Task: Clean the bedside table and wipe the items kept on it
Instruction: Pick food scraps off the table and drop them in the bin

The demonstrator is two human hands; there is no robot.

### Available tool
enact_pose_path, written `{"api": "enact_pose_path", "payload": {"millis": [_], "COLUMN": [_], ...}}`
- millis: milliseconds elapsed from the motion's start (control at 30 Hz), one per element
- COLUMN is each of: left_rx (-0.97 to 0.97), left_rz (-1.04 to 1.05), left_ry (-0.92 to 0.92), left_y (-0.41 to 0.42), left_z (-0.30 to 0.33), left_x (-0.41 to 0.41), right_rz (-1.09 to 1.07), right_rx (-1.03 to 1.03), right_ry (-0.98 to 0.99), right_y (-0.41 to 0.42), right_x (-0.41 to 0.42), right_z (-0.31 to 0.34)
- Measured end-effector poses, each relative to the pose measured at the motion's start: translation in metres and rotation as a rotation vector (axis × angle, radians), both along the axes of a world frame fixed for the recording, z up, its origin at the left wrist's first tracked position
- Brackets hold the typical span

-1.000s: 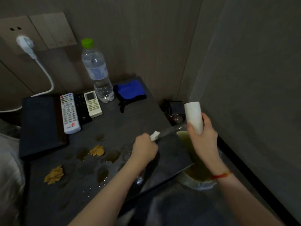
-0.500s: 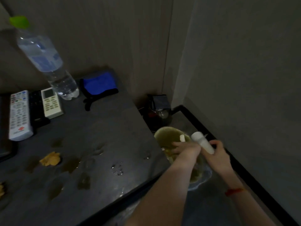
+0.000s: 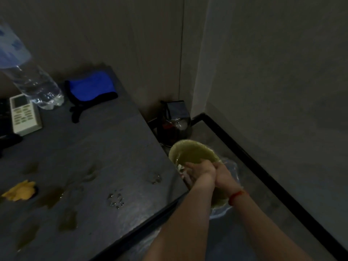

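The dark grey bedside table (image 3: 98, 147) carries brownish wet stains (image 3: 50, 199), small water drops (image 3: 115, 199) and a crumpled yellow scrap (image 3: 19, 191). Both my hands are off its right edge, pressed together over a waste bin with a yellow-green liner (image 3: 194, 150) on the floor. My left hand (image 3: 202, 170) has its fingers curled down into the bin, with a small pale bit (image 3: 180, 167) at its fingertips. My right hand (image 3: 225, 175) lies against it, wearing a red wrist string. The white cup is hidden; what either hand holds is unclear.
At the table's back stand a clear water bottle (image 3: 37, 89), a blue cloth with black trim (image 3: 92, 87), a white remote (image 3: 24, 114) and a black remote (image 3: 7, 138). A dark kettle (image 3: 175, 125) sits on the floor in the corner. Walls close in at the back and right.
Both hands went from above the table's right edge down into the bin. The white cup in my right hand and the white scrap in my left have dropped out of sight. The view swung right.
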State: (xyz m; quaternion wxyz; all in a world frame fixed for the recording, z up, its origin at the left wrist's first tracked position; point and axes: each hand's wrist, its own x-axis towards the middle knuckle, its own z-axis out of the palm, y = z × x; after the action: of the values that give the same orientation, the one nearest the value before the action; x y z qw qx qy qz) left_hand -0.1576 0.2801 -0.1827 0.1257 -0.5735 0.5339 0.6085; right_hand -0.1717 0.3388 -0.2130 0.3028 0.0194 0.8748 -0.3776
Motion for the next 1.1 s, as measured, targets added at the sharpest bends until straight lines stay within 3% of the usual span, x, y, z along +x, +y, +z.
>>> {"api": "enact_pose_path", "payload": {"millis": [267,400,567,700,900,1000,1100], "left_rx": [0.018,-0.107,-0.337,-0.460,-0.484,-0.607,-0.766], "left_rz": [0.072,0.132,0.190,0.303,0.403,0.375,0.195], "left_ry": [0.242,0.307,0.396,0.347,0.260,0.178,0.050], "left_y": [-0.001,-0.023,-0.076,-0.131,-0.200,-0.223,-0.247], "left_z": [0.067,0.113,0.169,0.180,0.162,0.155,0.150], "left_x": [0.001,0.014,0.065,0.118,0.196,0.235,0.277], "right_rz": [-0.031,0.113,0.095,0.465,0.692,0.864,0.997], "right_rx": [-0.166,-0.228,-0.481,-0.388,-0.373,-0.300,-0.110], "right_ry": [-0.032,0.075,0.094,0.259,0.352,0.547,0.642], "right_y": [-0.014,-0.041,-0.097,-0.158,-0.227,-0.252,-0.268], "right_x": [0.001,0.013,0.056,0.095,0.163,0.186,0.196], "right_z": [0.073,0.130,0.177,0.183,0.166,0.154,0.147]}}
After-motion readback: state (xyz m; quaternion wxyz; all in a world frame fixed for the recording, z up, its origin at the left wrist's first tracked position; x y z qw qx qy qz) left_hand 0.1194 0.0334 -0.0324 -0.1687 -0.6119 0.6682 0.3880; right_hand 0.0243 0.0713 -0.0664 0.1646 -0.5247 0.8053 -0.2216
